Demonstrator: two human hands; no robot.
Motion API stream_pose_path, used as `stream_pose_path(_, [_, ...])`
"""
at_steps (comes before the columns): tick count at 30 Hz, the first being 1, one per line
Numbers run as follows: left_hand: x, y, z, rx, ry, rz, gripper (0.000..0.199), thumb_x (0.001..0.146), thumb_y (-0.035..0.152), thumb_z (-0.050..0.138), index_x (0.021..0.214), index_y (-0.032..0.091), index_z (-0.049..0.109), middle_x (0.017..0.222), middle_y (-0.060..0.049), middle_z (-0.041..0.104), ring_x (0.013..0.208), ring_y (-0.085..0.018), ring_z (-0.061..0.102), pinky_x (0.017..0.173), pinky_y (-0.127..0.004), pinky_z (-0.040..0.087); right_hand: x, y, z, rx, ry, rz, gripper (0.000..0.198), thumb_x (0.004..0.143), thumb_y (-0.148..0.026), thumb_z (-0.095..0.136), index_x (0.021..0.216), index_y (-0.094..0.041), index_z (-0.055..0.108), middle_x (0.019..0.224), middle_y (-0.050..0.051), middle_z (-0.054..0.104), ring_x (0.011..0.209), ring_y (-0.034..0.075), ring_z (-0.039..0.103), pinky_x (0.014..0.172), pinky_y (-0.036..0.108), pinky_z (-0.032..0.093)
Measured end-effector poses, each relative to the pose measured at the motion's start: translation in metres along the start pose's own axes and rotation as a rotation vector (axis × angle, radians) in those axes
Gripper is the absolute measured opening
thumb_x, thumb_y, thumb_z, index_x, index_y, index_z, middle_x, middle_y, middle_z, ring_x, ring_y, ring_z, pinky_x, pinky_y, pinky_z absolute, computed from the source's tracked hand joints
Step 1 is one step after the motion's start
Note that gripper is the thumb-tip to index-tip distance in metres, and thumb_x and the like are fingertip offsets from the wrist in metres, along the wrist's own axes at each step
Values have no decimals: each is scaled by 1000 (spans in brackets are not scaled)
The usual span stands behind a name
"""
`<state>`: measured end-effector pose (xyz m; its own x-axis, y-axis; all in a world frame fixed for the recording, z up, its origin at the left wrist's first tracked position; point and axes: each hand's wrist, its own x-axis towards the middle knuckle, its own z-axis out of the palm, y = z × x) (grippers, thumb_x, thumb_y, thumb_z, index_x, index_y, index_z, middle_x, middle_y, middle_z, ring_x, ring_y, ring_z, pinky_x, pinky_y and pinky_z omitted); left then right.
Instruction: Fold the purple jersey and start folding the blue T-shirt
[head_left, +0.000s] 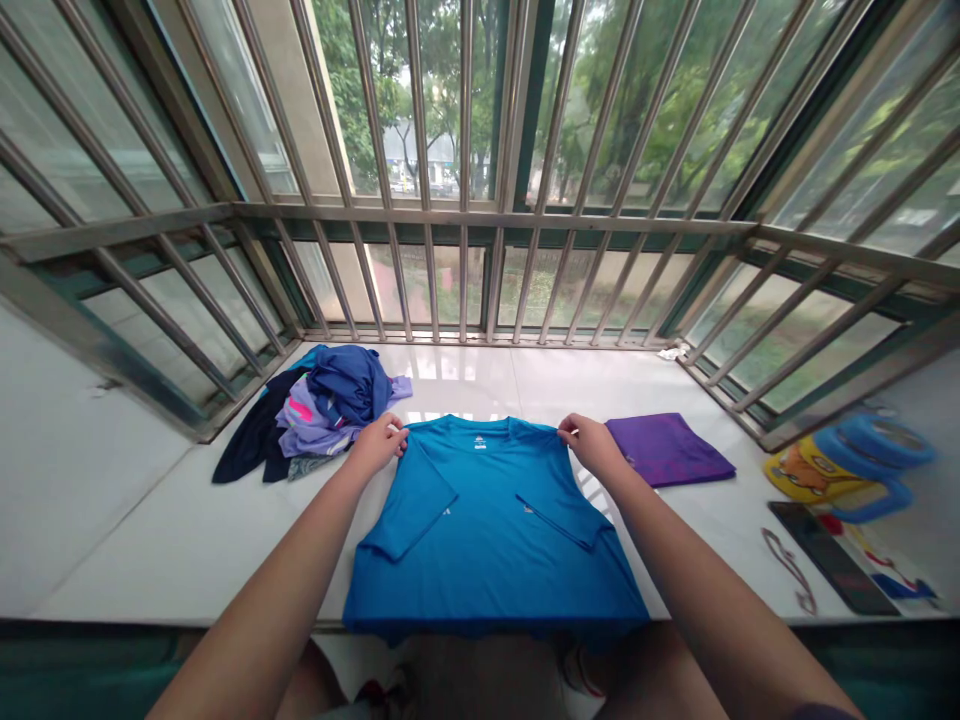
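A blue T-shirt [480, 540] lies spread on the white window ledge, its neckline toward the window and its hem hanging over the front edge. Both short sleeves lie folded inward over the body of the shirt. My left hand [381, 443] pinches the shirt at its left shoulder corner. At the opposite shoulder corner, my right hand [589, 441] grips the fabric between thumb and fingers. Just right of that hand sits a folded purple garment [675, 450]. Left of my left hand is a heap of crumpled clothes [330, 400] in navy, lilac and blue.
Metal bars [487, 215] enclose the ledge [150, 540] on three sides. On the right are a yellow and blue mug-like container [840, 460], a dark flat phone-like slab [832, 560] and a thin looped cord [789, 570]. A small white crumpled scrap [673, 352] lies in the far right corner.
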<state>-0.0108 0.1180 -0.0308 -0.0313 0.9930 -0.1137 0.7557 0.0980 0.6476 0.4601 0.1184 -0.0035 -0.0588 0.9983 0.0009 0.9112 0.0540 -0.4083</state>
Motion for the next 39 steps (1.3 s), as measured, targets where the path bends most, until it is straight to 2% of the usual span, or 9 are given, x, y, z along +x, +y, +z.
stream_pose_path(4, [-61,-20,0,-110,70,126,29,95,53,60,104,26,66,92,-2,83,92,-26,80,83,-34,59,-68,17,-2,23,127,-209,21,105,-33,53,104,-23,71,105,10,76,97,25,69,87,36,52])
stream_pose_path(7, [-104,-45,6,-40,116,275,27,93,52,64,99,28,74,101,-3,83,100,-28,77,91,-38,60,-121,36,13,-5,186,-360,26,109,-32,47,101,-23,70,102,11,74,98,27,68,89,39,53])
stream_pose_path(13, [-140,-69,14,159,209,412,26,96,37,56,97,24,79,116,-11,79,111,-31,73,101,-48,60,-170,58,33,-95,25,-323,24,99,-17,47,101,-23,71,107,11,73,98,27,68,90,41,56])
stream_pose_path(17, [-133,-44,21,190,260,477,34,104,29,45,113,22,77,119,-11,79,114,-29,73,107,-48,59,-160,42,28,-156,121,-289,28,100,-18,47,112,-20,72,121,15,73,113,30,68,102,46,54])
stream_pose_path(20, [-125,-23,44,267,204,541,44,108,29,37,129,20,75,135,-12,77,127,-27,70,117,-49,53,-149,19,39,-198,85,-344,41,109,-37,47,142,-21,66,156,15,60,143,34,55,120,54,43])
stream_pose_path(23, [-126,-16,76,422,107,565,52,110,40,40,152,20,63,161,-13,60,148,-30,57,125,-53,44,-142,0,62,-230,-50,-359,60,111,-54,45,164,-28,48,175,9,39,161,37,34,130,63,27])
stream_pose_path(26, [-128,-23,96,540,82,550,65,110,51,42,169,23,41,175,-11,39,161,-30,40,132,-55,31,-136,-7,79,-230,-134,-344,65,112,-61,38,170,-32,40,178,6,30,166,36,24,132,65,18])
stream_pose_path(29, [-118,-30,96,577,81,527,67,111,53,38,173,25,33,179,-8,32,164,-27,33,135,-53,22,-123,-8,82,-221,-152,-347,65,112,-62,34,171,-33,37,180,4,25,167,33,19,134,62,13])
stream_pose_path(39, [-42,-23,71,569,52,495,61,112,42,34,170,23,39,177,-9,35,163,-28,35,134,-54,22,-50,-24,78,-265,-171,-325,66,112,-59,33,171,-31,37,181,5,22,168,32,16,134,62,13])
